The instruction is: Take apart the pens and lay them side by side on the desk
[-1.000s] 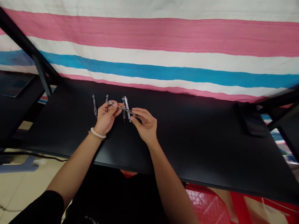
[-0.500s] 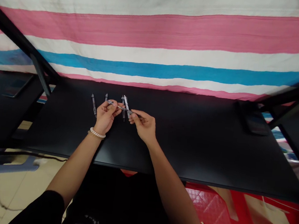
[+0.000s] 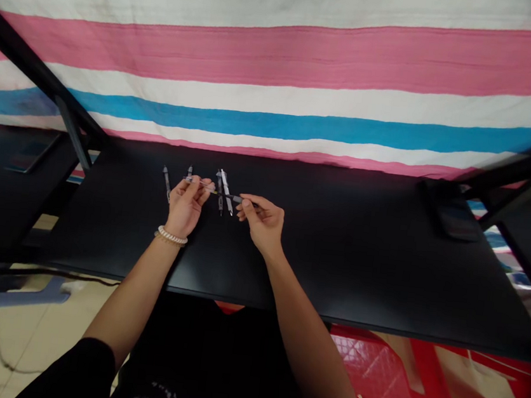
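My left hand [image 3: 183, 210] pinches a slim, clear pen refill [image 3: 207, 185] between thumb and fingers. Opposite it, my right hand [image 3: 263, 225] is closed on a dark pen barrel [image 3: 237, 199]. A thin dark length runs in line between the two hands; whether the pieces still join there I cannot tell. Just beyond them on the black table [image 3: 337, 245] lie a dark pen [image 3: 219, 203] and a white pen [image 3: 226, 187], side by side. Another dark pen [image 3: 166, 180] rests left of my left hand, which partly hides one more pen [image 3: 189, 169].
A dark phone-like object [image 3: 455, 214] lies at the table's right end. Black metal supports [image 3: 72, 132] rise at both sides, with a striped sheet [image 3: 281, 60] behind. Below the front edge are a red plastic stool [image 3: 370, 371] and a blue-grey one [image 3: 29, 293].
My right hand has shifted a little to the right with the dark barrel, widening the gap between the hands. More of the white pen shows. My left hand has moved slightly left.
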A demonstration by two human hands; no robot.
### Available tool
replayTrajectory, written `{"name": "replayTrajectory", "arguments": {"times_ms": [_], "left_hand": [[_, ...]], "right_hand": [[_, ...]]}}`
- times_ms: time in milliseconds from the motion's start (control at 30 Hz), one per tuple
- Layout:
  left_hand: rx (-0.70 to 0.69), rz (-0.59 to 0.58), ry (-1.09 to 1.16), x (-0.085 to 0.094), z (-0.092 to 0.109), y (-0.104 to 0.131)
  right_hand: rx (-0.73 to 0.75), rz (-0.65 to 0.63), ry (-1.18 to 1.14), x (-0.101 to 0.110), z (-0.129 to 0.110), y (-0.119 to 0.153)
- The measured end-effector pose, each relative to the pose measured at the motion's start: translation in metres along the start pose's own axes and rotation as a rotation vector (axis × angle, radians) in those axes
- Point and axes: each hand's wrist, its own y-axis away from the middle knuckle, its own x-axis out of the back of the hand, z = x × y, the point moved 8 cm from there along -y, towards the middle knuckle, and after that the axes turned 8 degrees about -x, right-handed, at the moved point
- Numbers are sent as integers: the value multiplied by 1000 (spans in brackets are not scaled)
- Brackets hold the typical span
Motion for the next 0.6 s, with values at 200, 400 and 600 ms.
{"name": "replayTrajectory", "arguments": {"times_ms": [200,400,600], "left_hand": [[8,-24,5,-3,-1,1],[13,50,27,6,2,-5],[27,-76,-30,-4,-7,3]], "right_hand": [[-7,-12,15,-2,0,2],[13,36,-3,4,-3,0],[12,18,39,2,-4,1]]}}
